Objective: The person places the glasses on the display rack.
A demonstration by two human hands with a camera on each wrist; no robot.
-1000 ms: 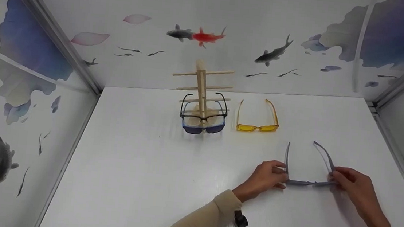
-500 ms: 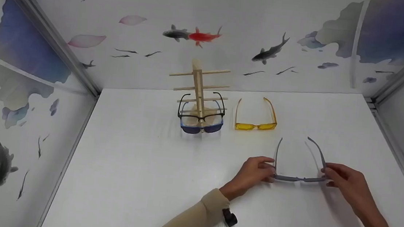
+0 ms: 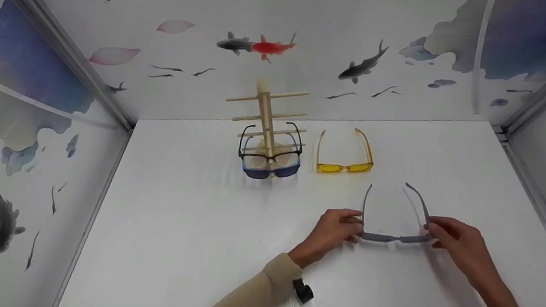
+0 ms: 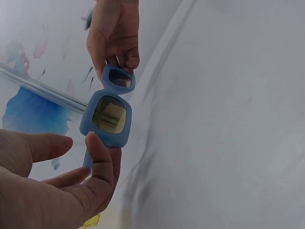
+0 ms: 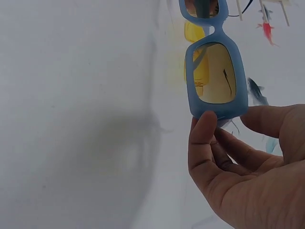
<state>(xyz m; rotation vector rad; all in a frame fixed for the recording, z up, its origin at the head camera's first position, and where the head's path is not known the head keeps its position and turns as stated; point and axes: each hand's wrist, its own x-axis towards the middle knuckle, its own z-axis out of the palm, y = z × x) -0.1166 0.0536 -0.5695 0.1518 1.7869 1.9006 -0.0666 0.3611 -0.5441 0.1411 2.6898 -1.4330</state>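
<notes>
Blue-framed sunglasses are gripped at opposite ends by the left hand and right hand, both partly curled.

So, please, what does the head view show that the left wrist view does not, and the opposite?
Only the head view: the wooden stand, bearing black-framed glasses and dark-lensed glasses.
Only the left wrist view: the lenses of the blue-grey glasses face-on.
Both: the left hand and right hand holding that pair; also yellow glasses, apparently just a cut-off sliver in the wrist view.
</notes>
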